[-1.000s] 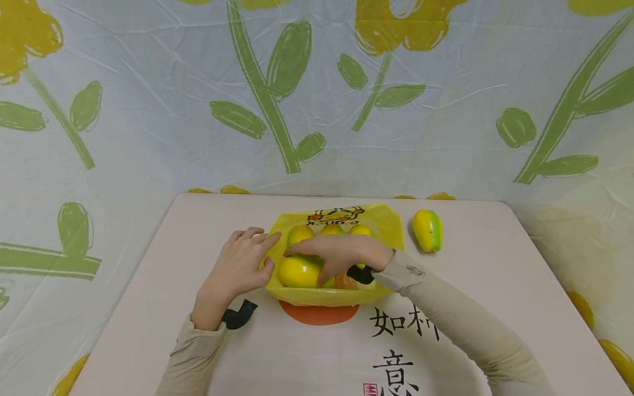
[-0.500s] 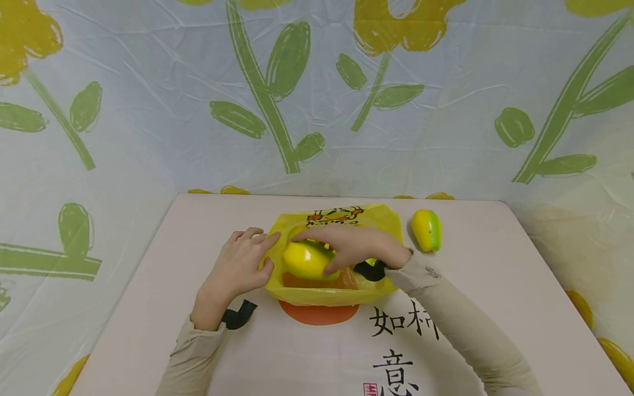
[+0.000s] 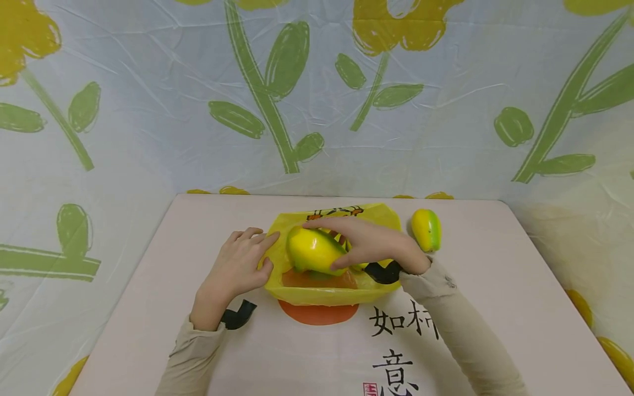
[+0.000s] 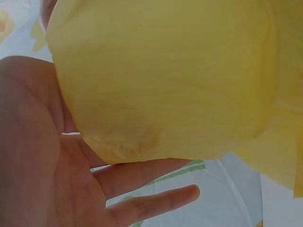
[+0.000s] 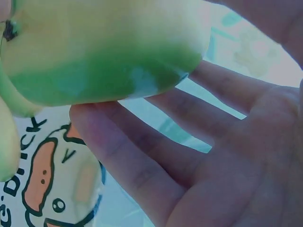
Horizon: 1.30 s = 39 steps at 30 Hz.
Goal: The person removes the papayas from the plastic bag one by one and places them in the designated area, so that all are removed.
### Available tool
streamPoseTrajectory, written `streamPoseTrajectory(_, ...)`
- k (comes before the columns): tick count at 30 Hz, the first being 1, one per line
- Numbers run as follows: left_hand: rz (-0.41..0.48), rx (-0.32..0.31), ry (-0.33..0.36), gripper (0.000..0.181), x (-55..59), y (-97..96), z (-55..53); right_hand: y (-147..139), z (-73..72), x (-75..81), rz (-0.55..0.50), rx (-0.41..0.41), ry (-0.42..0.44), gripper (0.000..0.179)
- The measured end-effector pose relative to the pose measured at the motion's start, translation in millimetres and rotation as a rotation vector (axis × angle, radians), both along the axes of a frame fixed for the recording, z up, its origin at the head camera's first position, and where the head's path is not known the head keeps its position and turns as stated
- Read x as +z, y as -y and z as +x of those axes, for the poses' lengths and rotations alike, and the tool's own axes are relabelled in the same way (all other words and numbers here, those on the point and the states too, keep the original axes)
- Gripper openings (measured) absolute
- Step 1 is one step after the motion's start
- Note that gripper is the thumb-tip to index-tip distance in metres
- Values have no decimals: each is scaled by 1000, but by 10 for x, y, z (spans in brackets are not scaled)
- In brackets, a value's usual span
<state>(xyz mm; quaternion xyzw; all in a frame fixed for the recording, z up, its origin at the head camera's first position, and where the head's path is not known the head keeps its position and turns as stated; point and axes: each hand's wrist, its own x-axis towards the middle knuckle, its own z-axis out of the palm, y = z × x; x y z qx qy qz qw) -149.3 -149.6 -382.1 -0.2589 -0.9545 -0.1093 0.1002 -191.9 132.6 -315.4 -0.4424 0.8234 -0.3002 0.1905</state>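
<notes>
In the head view a yellow plastic bag [image 3: 297,297] with a duck print spreads on the table. My right hand [image 3: 371,239] grips a yellow-green mango [image 3: 314,250] over the bag. Its fingers [image 5: 128,156] lie along the green side of the mango [image 5: 118,61] in the right wrist view. More yellow-green fruit [image 5: 7,137] shows at that view's left edge; in the head view it is mostly hidden behind my right hand. My left hand [image 3: 242,261] touches the bag's left side with fairly straight fingers; the bag wall [image 4: 156,80] covers part of them in the left wrist view.
Another yellow-green mango [image 3: 426,230] lies on the table to the right of the bag. The pale table [image 3: 297,357] carries printed characters and an orange shape. A flower-patterned cloth [image 3: 173,110] hangs behind and at both sides.
My right hand has lifted the mango from the front of the bag and moved it back and slightly right. My left hand has stayed in place.
</notes>
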Motion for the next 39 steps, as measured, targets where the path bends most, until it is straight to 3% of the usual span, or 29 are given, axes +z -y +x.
streamPoseTrajectory(12,9,-4,-8,50,-4,5,-2,-195,109,-8,-177,-48,-30,81)
streamPoseTrajectory(21,8,-2,-14,50,2,2,1,-430,296,32,-224,-217,-41,82)
streamPoseTrajectory(26,3,2,-6,50,3,2,4,-566,348,8,-273,-265,-101,82)
streamPoseTrajectory(39,-4,4,-4,50,-23,-1,-11,-860,426,-85,-360,-396,-120,87)
